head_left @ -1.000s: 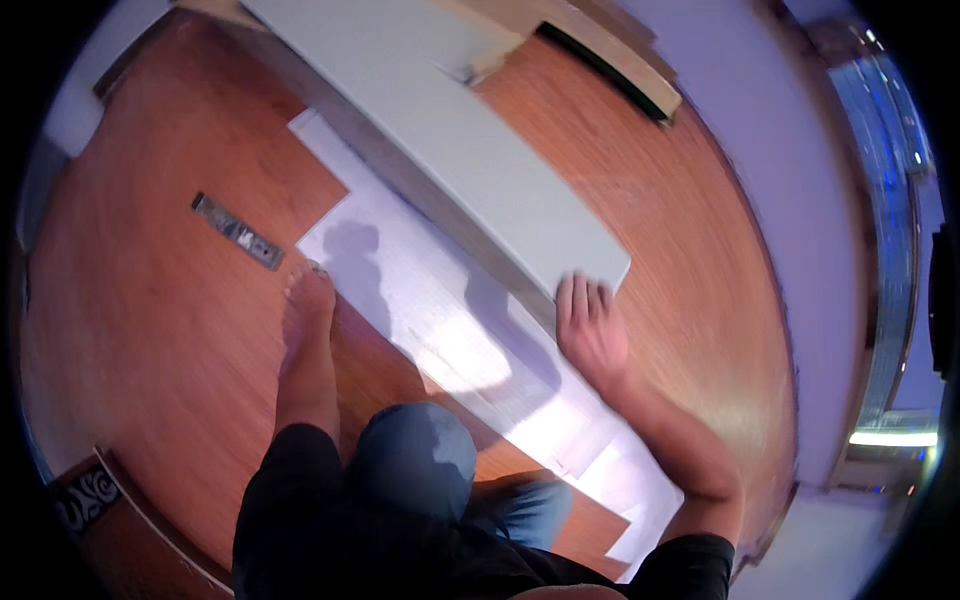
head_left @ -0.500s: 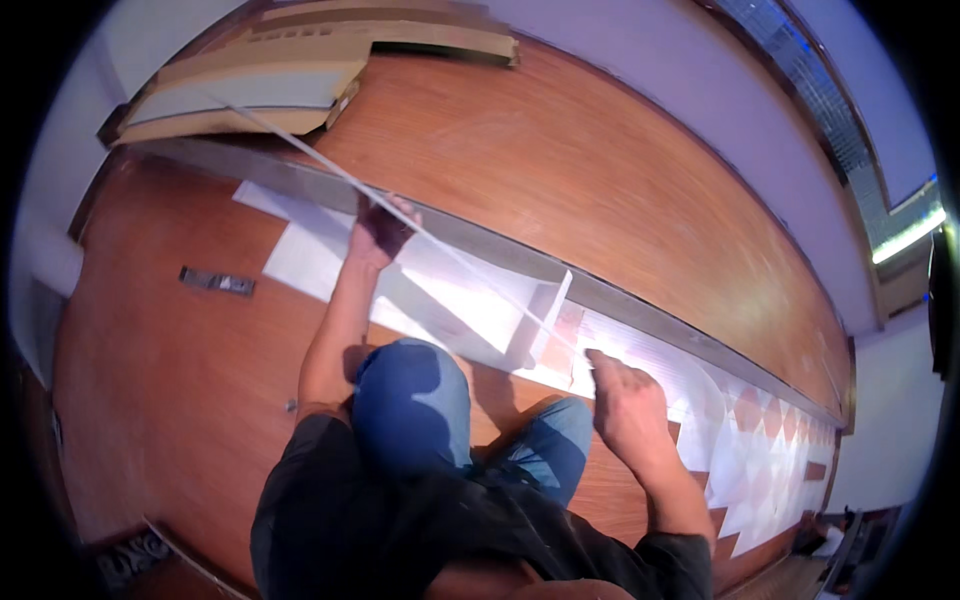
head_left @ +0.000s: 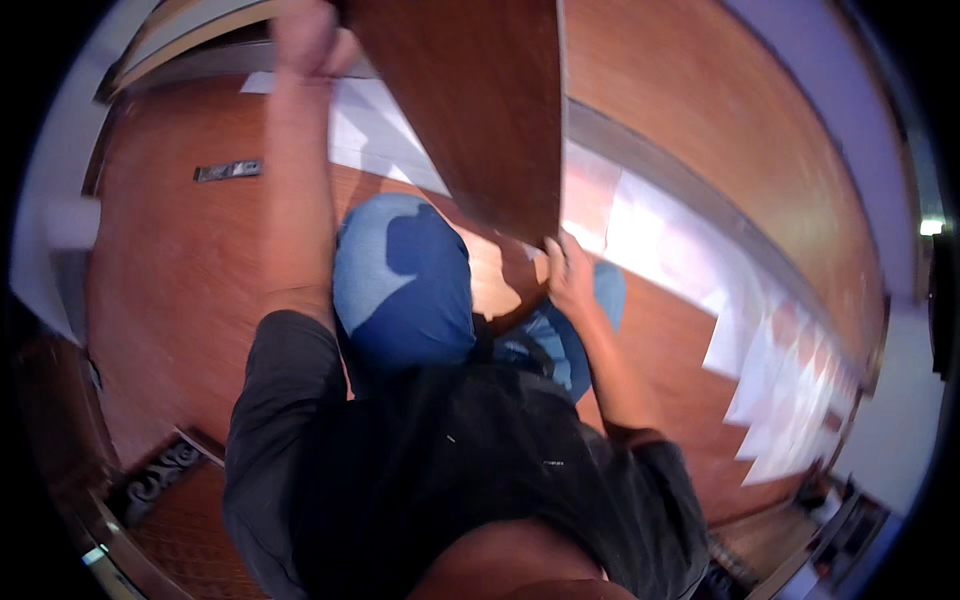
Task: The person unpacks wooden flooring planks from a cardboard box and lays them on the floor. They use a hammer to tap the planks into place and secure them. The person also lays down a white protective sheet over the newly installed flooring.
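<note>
A long brown wood-look floor plank (head_left: pixel 490 110) is raised in front of me, tilted so that its broad face shows; its far end runs out of the picture at the top. My right hand (head_left: pixel 570 278) is closed on the plank's near corner, above my right knee. Far forward, my left hand (head_left: pixel 308 40) is at the plank's left edge, its fingers curled and blurred by motion. Beneath the plank, white sheets (head_left: pixel 375 125) lie along the floor, partly hidden by it.
Overlapping white sheets (head_left: pixel 665 225) continue to the right beside a grey strip (head_left: pixel 640 150). A small dark flat packet (head_left: pixel 228 171) lies on the reddish-brown floor (head_left: pixel 180 260) at left. Cardboard packaging (head_left: pixel 185 45) is at the far left, and a dark patterned piece (head_left: pixel 155 480) at lower left.
The plank has turned from nearly edge-on to show its brown face and has swung closer. My left hand moved forward and left; my right hand moved up and slightly left.
</note>
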Demonstrator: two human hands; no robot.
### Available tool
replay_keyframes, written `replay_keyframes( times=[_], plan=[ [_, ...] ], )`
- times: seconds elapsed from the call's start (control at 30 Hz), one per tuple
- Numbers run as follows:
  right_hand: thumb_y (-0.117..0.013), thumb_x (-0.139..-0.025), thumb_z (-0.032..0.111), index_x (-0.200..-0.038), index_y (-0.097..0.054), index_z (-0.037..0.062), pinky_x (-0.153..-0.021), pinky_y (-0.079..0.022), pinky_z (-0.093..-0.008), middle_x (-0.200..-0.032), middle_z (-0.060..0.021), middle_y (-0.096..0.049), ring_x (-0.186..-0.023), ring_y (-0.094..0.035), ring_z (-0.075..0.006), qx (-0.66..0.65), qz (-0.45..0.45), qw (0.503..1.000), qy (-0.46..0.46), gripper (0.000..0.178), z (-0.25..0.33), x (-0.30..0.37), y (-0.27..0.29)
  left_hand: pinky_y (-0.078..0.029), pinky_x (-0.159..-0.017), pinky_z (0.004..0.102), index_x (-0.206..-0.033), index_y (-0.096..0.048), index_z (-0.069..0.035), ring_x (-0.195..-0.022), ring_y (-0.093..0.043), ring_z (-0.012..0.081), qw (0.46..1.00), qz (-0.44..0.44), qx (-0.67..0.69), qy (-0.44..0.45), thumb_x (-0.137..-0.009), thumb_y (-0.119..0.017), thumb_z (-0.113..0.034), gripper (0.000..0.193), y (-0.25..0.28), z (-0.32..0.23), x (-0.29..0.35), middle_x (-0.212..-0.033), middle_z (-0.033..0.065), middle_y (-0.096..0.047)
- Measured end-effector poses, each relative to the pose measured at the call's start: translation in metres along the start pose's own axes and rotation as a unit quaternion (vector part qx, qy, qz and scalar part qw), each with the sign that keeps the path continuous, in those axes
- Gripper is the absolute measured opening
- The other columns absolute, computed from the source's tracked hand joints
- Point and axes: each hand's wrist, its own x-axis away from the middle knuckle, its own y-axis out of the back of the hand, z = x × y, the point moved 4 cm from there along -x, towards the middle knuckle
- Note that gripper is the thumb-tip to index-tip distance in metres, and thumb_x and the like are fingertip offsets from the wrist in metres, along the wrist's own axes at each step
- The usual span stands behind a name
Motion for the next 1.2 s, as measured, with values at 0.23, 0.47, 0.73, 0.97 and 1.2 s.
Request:
replay_keyframes(
  times=[0.23,0.47,0.73,0.97,1.2],
  plan=[
    [-0.064,-0.096,0.01,-0.123,-0.065,-0.0007,-0.102,-0.051,-0.0451,-0.125,-0.0238,-0.067,-0.115,-0.065,-0.0403,0.083,0.058,0.987,0.121,0.029,0.047,-0.026,-0.011,-0.053,-0.092,0.0339,-0.13,-0.06,-0.001,-0.106,-0.067,0.0173,0.976,0.066,-0.192,-0.076,-0.1,-0.065,-0.04,0.049,-0.018,-0.014,-0.004,-0.12,0.0076,-0.07],
    [-0.063,-0.092,-0.005,-0.133,-0.06,0.0041,-0.109,-0.045,-0.0488,-0.137,-0.0234,-0.06,-0.127,-0.059,-0.0381,0.261,-0.175,0.878,0.361,0.042,0.164,-0.027,0.137,-0.054,-0.079,0.0273,-0.11,-0.07,-0.001,-0.09,-0.067,0.0101,0.912,0.09,-0.397,-0.044,-0.093,-0.077,-0.021,0.027,-0.004,0.013,0.023,-0.105,0.0034,-0.074],
    [-0.076,-0.087,0.042,-0.131,-0.063,0.0083,-0.094,-0.052,-0.0468,-0.13,-0.0227,-0.063,-0.119,-0.061,-0.0365,0.594,-0.029,0.745,0.302,0.057,0.151,-0.117,0.134,-0.048,-0.065,0.0348,-0.088,-0.072,-0.001,-0.072,-0.057,0.0122,0.79,0.278,-0.512,0.19,-0.085,-0.083,-0.029,0.031,0.06,0.157,0.086,-0.077,0.0046,-0.067],
    [-0.062,-0.092,0.064,-0.098,-0.064,0.0044,-0.078,-0.056,-0.0497,-0.081,-0.0202,-0.071,-0.083,-0.07,-0.0407,0.435,0.295,0.839,-0.143,0.06,-0.04,-0.08,0.072,-0.052,-0.085,0.0441,-0.115,-0.071,-0.001,-0.093,-0.07,0.0323,0.658,0.414,-0.554,0.298,-0.089,-0.077,-0.043,0.049,0.1,0.263,0.182,-0.1,0.0218,-0.073],
    [-0.068,-0.087,0.065,-0.065,-0.063,0.0086,-0.05,-0.051,-0.0386,-0.057,-0.0096,-0.063,-0.052,-0.064,-0.0284,0.453,0.169,0.875,-0.009,0.061,-0.079,-0.043,0.085,-0.053,-0.085,0.0437,-0.11,-0.07,0.0,-0.097,-0.068,0.0287,0.616,0.478,-0.416,0.468,-0.096,-0.065,-0.051,0.053,0.11,0.327,0.143,-0.1,0.0179,-0.071]
  ],
)
